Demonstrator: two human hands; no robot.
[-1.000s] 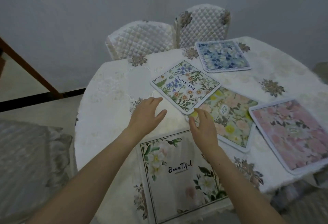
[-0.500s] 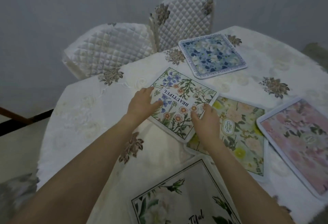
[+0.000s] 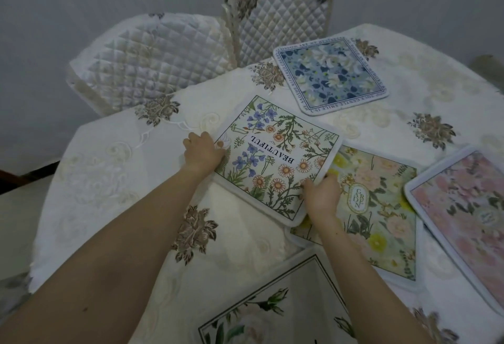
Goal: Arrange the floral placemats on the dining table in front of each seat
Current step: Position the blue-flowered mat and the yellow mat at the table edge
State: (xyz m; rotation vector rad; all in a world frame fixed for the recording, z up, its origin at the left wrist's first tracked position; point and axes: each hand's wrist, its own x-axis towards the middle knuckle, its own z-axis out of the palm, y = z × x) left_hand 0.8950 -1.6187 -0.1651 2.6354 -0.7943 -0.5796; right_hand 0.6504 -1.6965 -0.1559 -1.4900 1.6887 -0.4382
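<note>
A wildflower placemat (image 3: 275, 152) printed BEAUTIFUL lies mid-table, its right corner overlapping a yellow-green placemat (image 3: 381, 215). My left hand (image 3: 201, 150) grips its left edge, fingers curled over the border. My right hand (image 3: 321, 193) holds its near right edge, thumb on top. A blue floral placemat (image 3: 331, 73) sits at the far side before a chair. To the right a pink placemat (image 3: 463, 215) runs off the frame. At the near edge lies a white-rose placemat (image 3: 275, 313).
The round table (image 3: 114, 180) wears a cream embroidered cloth. Two quilted chairs stand at the far side: one at the left (image 3: 147, 57), one at the back (image 3: 281, 8). A grey wall lies behind them.
Both hands reached forward from the near part of the table and took hold of the wildflower placemat's edges. My view has tipped closer to the table.
</note>
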